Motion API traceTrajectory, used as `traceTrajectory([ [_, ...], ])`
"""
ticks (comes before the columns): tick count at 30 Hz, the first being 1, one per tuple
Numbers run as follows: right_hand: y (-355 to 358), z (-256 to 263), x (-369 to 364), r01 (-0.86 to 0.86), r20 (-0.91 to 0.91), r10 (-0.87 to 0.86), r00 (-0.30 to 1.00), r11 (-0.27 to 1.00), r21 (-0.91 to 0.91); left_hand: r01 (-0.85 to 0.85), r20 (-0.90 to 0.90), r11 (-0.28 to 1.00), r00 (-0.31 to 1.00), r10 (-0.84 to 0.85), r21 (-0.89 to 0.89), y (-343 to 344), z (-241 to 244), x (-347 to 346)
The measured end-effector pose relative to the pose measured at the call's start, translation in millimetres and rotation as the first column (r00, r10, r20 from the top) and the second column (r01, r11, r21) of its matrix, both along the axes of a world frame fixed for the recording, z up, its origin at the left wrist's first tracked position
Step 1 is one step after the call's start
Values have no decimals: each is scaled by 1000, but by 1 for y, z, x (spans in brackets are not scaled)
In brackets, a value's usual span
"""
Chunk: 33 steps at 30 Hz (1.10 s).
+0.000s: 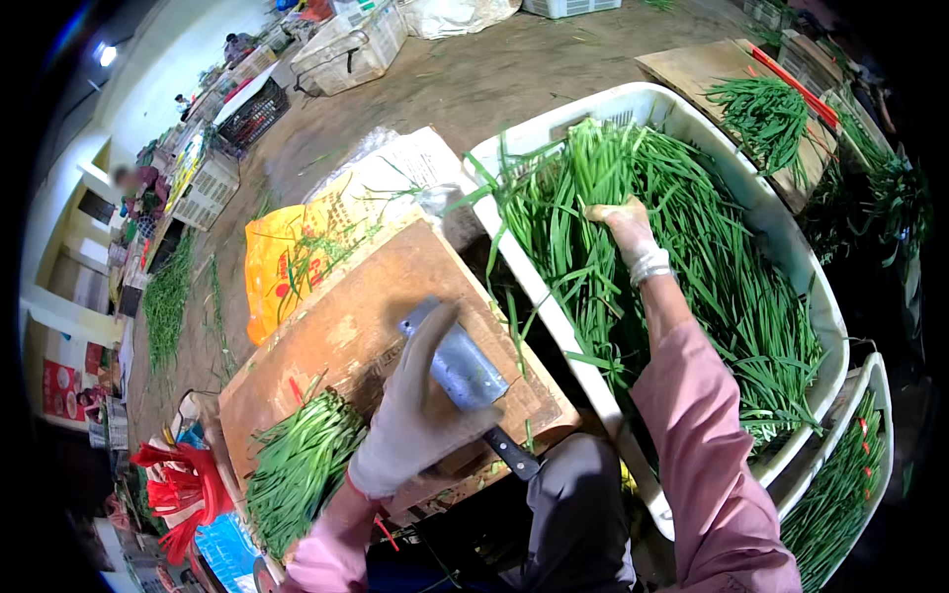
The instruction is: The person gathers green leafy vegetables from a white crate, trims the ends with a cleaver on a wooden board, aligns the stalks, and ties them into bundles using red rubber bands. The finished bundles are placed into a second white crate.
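My right hand (626, 231), in a thin pale glove, grips a bunch of garlic chives (604, 163) at the far part of a large white plastic crate (519, 296). More long green chives (726, 296) fill the crate around it. My left hand (422, 422), in a grey-white work glove, hovers over a wooden board (356, 296) with its fingers apart. Beneath and beside it lies a cleaver (463, 367), its dark handle (513, 452) pointing toward my knee. Left of that hand rests a pile of chives (304, 467) on the board's near left corner.
Red ties (185, 489) hang left of the board. A yellow bag (282, 259) lies beyond it. At right stand a smaller crate of tied chives (838, 489) and another board (712, 81) bearing chives. A person (144, 189) sits far left among crates.
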State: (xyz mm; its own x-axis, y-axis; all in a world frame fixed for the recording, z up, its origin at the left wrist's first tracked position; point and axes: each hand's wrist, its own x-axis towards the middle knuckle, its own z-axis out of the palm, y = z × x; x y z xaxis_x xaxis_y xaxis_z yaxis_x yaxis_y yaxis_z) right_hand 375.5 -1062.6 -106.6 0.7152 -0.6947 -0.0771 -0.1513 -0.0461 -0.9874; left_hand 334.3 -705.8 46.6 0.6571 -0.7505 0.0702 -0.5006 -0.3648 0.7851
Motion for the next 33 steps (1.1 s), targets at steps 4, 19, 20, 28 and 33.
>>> traceTrajectory([
  [4, 25, 44, -35, -138, 362, 64, 930, 974, 182, -110, -456, 939, 888, -54, -326, -84, -39, 62],
  [19, 62, 148, -110, -575, 459, 424, 781, 774, 265, 93, -387, 952, 899, -206, -291, -142, -37, 21],
  [20, 62, 151, -115, -537, 445, 405, 799, 813, 225, 36, -470, 963, 867, -164, -268, -149, -36, 11],
  [28, 71, 151, -172, -438, 354, 442, 824, 894, -95, 176, -421, 722, 710, -564, -670, -185, -75, -42],
  [33, 83, 129, -185, -108, 298, 117, 947, 993, -45, 172, -426, 985, 892, -151, 11, -198, -86, -67],
])
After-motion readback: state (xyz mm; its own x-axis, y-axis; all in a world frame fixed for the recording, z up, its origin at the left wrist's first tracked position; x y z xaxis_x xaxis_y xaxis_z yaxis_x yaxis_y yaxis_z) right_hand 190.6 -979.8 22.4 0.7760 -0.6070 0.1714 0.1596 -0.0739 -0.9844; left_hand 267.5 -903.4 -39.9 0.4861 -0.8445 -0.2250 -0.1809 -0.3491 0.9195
